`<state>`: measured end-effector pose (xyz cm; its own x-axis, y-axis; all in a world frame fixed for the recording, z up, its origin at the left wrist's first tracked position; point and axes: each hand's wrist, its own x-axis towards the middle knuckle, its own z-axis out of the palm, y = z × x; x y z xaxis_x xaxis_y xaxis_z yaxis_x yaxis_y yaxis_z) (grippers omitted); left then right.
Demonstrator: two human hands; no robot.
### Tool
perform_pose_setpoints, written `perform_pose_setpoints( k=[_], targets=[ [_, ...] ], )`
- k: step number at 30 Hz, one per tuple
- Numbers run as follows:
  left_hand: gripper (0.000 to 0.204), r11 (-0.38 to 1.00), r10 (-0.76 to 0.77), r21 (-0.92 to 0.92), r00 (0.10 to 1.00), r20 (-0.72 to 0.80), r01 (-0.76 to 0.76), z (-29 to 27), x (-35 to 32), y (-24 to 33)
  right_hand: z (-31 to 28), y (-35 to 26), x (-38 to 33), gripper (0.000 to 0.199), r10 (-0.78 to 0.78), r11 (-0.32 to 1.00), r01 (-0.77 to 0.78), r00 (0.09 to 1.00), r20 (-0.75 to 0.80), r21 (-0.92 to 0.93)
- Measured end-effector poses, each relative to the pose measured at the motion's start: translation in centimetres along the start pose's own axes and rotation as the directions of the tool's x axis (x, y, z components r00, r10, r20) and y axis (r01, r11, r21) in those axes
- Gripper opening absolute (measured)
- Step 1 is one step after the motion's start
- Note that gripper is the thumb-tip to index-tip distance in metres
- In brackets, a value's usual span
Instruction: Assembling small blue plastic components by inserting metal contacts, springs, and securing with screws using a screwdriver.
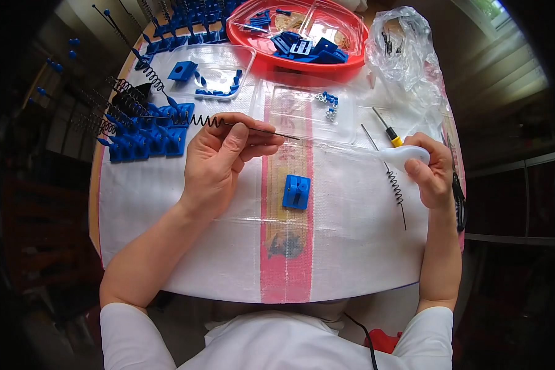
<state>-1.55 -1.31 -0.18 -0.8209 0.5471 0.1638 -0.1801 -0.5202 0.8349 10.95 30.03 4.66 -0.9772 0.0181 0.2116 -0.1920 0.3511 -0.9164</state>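
Note:
My left hand (219, 157) pinches a black wire spring (206, 120) between thumb and fingers. Its coils run out to the left, and a straight end points right over the cloth. In my right hand (435, 169) is a small white plastic bottle (401, 156), gripped with thumb and fingers, its narrower end toward the left. Beneath that bottle lies a second black spring (396, 188) with straight ends. A blue plastic base (296, 192) with a raised middle part rests on the cloth between my hands, touched by neither.
A yellow-and-black screwdriver (391, 134) lies beyond my right hand. Blue bases with springs (148, 139) crowd the left side. Farther back are a clear tray (246, 61) with blue parts, a lid (348, 126) with small pieces, a red bowl (253, 52) and a plastic bag (407, 68).

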Motion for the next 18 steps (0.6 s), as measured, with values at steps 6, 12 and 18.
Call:
perform_pose_setpoints(
  k=[6,12,18],
  targets=[
    [0.017,1.0,0.002,-0.004,1.0,0.007,-0.002,-0.12,0.01,-0.05,0.07,-0.03,0.08,0.023,-0.014,1.0,0.014,1.0,0.0,-0.007],
    [0.017,1.0,-0.001,0.005,1.0,0.01,0.001,-0.12,-0.02,0.02,-0.04,0.01,0.01,0.022,0.006,1.0,-0.006,1.0,0.011,-0.015],
    [0.016,1.0,0.001,0.007,1.0,0.003,-0.001,-0.08,0.03,0.05,0.01,-0.01,0.02,0.022,-0.001,1.0,0.001,1.0,-0.007,-0.009]
  ],
)
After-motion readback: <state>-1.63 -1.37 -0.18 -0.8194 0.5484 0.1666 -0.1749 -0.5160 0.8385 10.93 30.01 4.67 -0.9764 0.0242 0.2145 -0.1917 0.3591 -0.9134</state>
